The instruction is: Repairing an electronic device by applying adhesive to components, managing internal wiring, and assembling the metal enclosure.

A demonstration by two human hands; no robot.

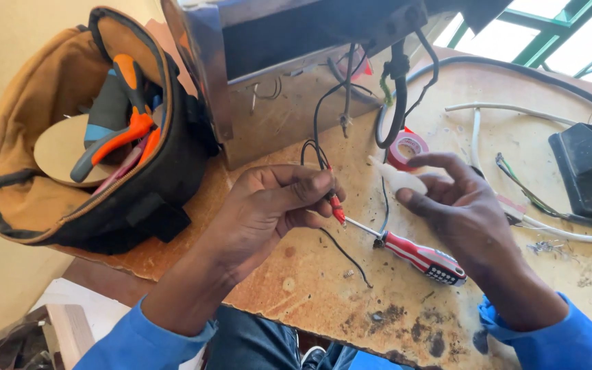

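Observation:
My left hand [275, 205] pinches a thin black wire with a red connector [337, 209] at its end, above the worn wooden table [323, 288]. The wire runs up toward a metal box [289, 62] at the back. My right hand [460, 212] holds a small white tube-shaped piece [399, 178] between thumb and fingers, the other fingers spread. A screwdriver with a red, white and black handle [419, 257] lies on the table between and below the hands. Both sleeves are blue.
An open tan and black tool bag [90, 137] with orange-handled pliers [121, 137] stands at the left. A red tape roll [407, 147], black and white cables [501, 109] and a black device [587, 175] lie at the right. A small screw [348, 274] rests near the screwdriver.

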